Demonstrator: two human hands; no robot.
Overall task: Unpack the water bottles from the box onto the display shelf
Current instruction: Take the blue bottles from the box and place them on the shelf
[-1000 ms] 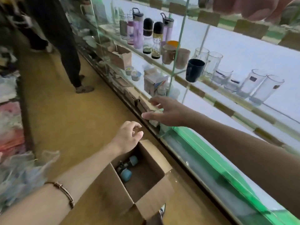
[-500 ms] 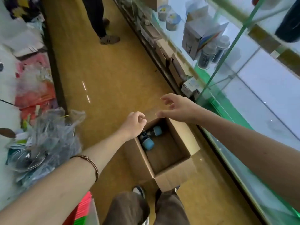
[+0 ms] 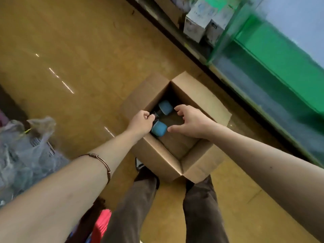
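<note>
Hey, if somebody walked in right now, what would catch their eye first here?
Probably the open cardboard box on the floor at the person's feet, with two blue-capped bottles inside. The left hand and right hand are both reaching into it. A glass display shelf runs along the right.

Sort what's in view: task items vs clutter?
Job:
- cardboard box, open on the floor
- two blue-capped bottles inside it
- left hand and right hand, both reaching in
- glass display shelf

Lying about:
- plastic bags
- white cartons by the shelf base
- red item
</note>
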